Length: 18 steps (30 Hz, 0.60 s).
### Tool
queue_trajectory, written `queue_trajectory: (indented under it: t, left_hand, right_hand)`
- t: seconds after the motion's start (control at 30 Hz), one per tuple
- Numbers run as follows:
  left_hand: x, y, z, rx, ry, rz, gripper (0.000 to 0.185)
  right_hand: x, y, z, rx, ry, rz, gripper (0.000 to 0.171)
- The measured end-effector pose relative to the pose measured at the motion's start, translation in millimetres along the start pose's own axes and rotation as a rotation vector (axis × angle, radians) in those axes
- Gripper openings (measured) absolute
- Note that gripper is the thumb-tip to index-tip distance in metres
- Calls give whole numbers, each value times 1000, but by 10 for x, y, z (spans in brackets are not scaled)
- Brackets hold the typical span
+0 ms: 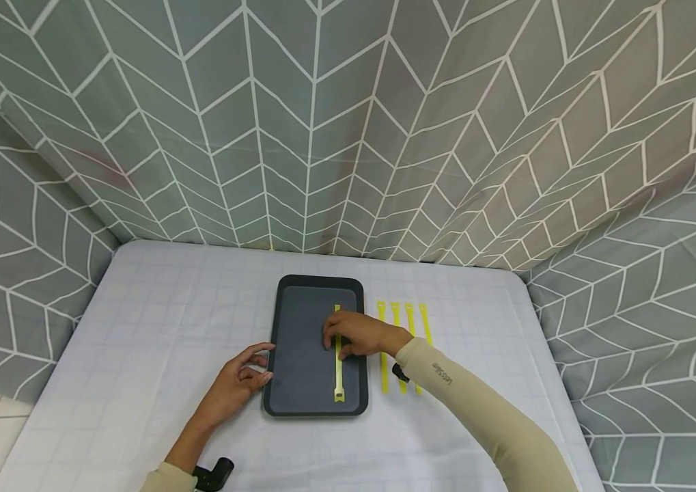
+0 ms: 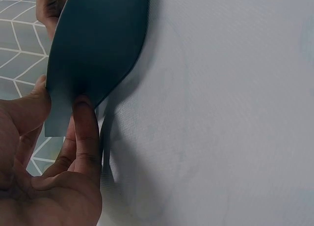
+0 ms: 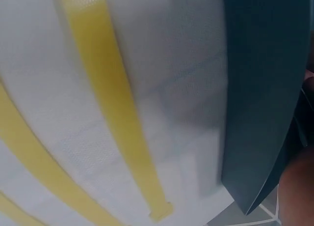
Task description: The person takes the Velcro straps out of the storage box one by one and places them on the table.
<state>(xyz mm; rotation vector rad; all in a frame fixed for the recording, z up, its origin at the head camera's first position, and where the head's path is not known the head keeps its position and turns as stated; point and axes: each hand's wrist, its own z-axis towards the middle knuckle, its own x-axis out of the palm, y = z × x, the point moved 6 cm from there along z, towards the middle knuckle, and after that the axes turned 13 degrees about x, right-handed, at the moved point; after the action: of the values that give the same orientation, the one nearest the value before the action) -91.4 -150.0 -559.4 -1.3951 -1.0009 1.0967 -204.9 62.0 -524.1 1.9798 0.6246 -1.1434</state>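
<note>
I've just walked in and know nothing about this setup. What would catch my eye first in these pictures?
Probably the dark tray at the middle of the pale table, with a bright yellow strap lying lengthwise in it. The right hand rests on that strap, while the left hand touches the tray's left edge. Four more yellow straps lie side by side on the table just right of the tray, all framed by grey zigzag-patterned curtains.

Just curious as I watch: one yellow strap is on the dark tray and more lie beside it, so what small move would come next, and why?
Probably the right hand lifts off the strap lying in the tray and reaches for the nearest of the four straps on the cloth to its right. The left hand touches the tray's edge, seemingly steadying it.
</note>
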Motion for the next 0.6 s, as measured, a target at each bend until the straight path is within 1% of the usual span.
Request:
queue_trajectory:
  t: [0.1,0.37,0.6]
  left_hand:
    - [1,-3,2,-1,0,1,55]
    - [3,6,-6,-4,-9,3,55]
    - [0,15,-2,-13,-22,29,54]
  right_hand:
    - [12,18,14,-12,6,-24,25]
    - [26,50,31,-4,44,-61,19]
    - [22,79,40,-43,15,-89,9]
